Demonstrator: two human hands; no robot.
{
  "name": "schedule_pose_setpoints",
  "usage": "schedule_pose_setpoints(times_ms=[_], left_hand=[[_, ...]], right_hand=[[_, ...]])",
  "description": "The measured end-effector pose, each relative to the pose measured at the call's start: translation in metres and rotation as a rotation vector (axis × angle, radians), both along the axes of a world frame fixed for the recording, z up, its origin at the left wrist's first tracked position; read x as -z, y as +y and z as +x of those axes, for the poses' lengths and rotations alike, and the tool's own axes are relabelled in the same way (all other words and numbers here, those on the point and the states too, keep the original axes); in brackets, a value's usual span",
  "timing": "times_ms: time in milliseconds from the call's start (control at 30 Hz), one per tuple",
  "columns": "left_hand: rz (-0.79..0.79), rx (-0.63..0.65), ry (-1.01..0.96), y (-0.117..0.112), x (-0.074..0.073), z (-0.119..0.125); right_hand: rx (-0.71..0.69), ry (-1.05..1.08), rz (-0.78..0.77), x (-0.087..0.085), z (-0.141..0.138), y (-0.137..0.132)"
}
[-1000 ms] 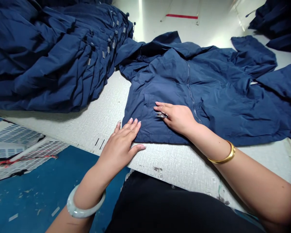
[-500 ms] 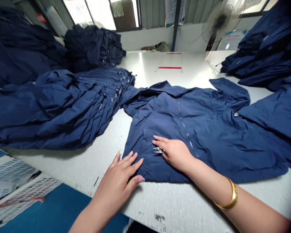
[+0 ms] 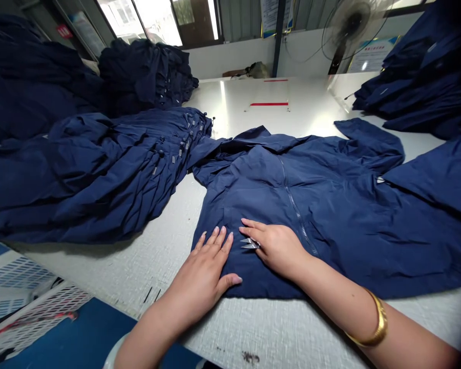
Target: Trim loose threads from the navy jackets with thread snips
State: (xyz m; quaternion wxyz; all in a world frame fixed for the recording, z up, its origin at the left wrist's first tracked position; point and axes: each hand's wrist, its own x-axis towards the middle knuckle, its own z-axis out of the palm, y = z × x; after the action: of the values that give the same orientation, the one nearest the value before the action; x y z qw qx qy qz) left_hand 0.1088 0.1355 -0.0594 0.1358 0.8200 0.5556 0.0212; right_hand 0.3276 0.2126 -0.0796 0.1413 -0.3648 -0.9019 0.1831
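Observation:
A navy blue jacket [image 3: 253,189] lies spread on the pale table [image 3: 169,225], its front zipper [image 3: 294,202] facing up. My left hand [image 3: 209,269] rests flat on the jacket's lower left corner, palm down with fingers stretched out. Beside it, my right hand [image 3: 278,248] is closed around small thread snips [image 3: 249,244], whose pointed blades stick out to the left under the fingers. The right fingertips touch the cloth left of the zipper. The handles of the snips are hidden in the palm.
Navy garments lie in a layered pile [image 3: 100,174] on the left, with another heap [image 3: 146,77] behind. More garments [image 3: 434,72] are stacked at the right. A white plastic basket [image 3: 34,318] stands below the table's left edge. A fan [image 3: 351,31] stands at the back.
My left hand has slid up and to the right, further onto the jacket. My right hand has shifted only slightly, still with the snips. The view has moved a little.

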Motion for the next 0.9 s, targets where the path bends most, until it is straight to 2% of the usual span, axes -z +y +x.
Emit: schedule_pose_setpoints(times_ms=[67,100,233,300,433,533,633,900], left_hand=[[-0.006,-0.085,-0.126,0.010,-0.006,-0.004],[0.003,-0.167,-0.209,0.019,-0.009,-0.006],[-0.057,-0.580,-0.715,0.069,-0.011,-0.006],[-0.137,-0.649,-0.876,0.092,-0.009,-0.002],[-0.251,-0.663,-1.033,0.115,-0.007,0.007],[-0.322,-0.661,-1.100,0.116,-0.010,0.011],[-0.385,-0.644,-1.087,0.117,-0.011,0.013],[-0.259,-0.631,-1.136,0.120,0.003,0.015]], right_hand=[[0.002,0.002,-0.010,0.000,0.001,0.000],[0.002,0.003,-0.014,0.000,0.001,0.001],[-0.002,-0.005,-0.019,-0.002,0.001,0.001],[0.000,-0.013,-0.021,-0.003,0.002,0.001],[0.007,-0.015,-0.021,-0.003,0.002,0.001],[0.004,-0.004,-0.025,-0.003,0.003,0.002],[0.002,0.004,-0.027,-0.006,0.003,0.003],[0.013,0.027,-0.025,-0.006,0.002,0.004]])
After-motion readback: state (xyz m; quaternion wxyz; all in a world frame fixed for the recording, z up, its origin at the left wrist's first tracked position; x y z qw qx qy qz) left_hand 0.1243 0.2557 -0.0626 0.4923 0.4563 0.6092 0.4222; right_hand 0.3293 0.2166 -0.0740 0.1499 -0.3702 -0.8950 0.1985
